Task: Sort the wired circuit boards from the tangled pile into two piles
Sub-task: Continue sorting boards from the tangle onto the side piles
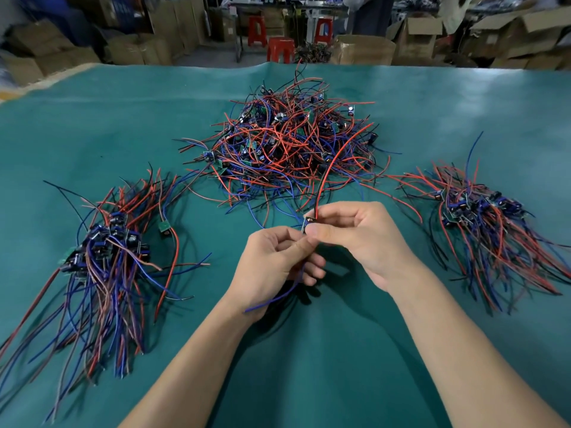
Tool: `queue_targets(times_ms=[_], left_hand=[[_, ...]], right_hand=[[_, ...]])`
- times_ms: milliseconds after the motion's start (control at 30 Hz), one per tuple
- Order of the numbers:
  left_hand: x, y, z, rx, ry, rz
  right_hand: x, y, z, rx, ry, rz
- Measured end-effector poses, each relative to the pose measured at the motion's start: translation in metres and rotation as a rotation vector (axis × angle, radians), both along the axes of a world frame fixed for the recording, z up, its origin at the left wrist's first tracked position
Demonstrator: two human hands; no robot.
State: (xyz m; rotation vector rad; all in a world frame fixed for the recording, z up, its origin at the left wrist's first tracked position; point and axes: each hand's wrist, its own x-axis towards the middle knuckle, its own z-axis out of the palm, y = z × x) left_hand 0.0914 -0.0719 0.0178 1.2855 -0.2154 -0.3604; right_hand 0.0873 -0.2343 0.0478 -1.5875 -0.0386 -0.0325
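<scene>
Head cam: both hands are pinching one small circuit board (307,225) right between the fingers, left hand (275,267) curled on the lower edge and blue wire (279,296), right hand (358,236) closed on the top by the red wire (327,177). Tangled pile (287,143) sits beyond the fingertips, sorted piles off either side. Looks feather-light with floppy leads, so I'd hold the board edges, not yank wires.

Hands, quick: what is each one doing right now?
Left hand: fingers curled round the blue wire of the small circuit board.
Right hand: pinches that same board, its red wire rising from the fingers.
</scene>
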Motion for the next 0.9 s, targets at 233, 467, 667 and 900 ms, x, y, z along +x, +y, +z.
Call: queue_targets(times_ms=[233,467,667,900], left_hand=[[-0.006,0.002,0.007,0.127,-0.057,-0.205],[-0.008,0.002,0.01,0.237,-0.097,-0.287],[-0.011,0.0,0.011,0.292,-0.16,-0.304],[-0.008,-0.001,0.005,0.222,-0.126,-0.176]], right_hand=[[0.006,-0.017,0.002,0.42,0.14,-0.123],[0.011,-0.029,0.001,0.616,0.246,-0.373],[0.01,-0.042,0.008,0.701,0.188,-0.475],[-0.008,-0.017,0.053,0.496,-0.137,-0.194]])
